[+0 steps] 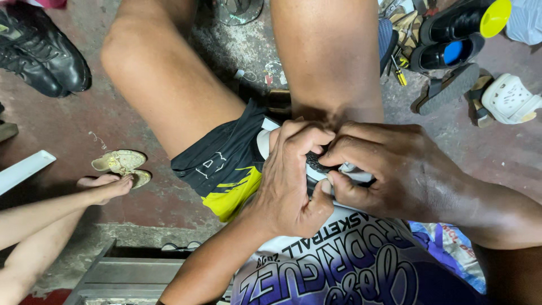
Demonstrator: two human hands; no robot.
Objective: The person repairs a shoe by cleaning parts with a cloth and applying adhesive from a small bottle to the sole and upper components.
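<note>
Though largely hidden, a shoe (316, 165) sits clamped between left hand (291, 183) and right hand (384, 169) — details unclear.

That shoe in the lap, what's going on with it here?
A seated person grips a black-and-white shoe on their lap with both bare hands. The left hand wraps over it while the right hand pinches its edge; most of it is hidden under the fingers. Black shoes, sandals and a white clog lie on the floor. Another person's foot rests nearby.

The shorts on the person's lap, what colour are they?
The shorts are black with a bright yellow panel at the hem, seen in the head view.
</note>
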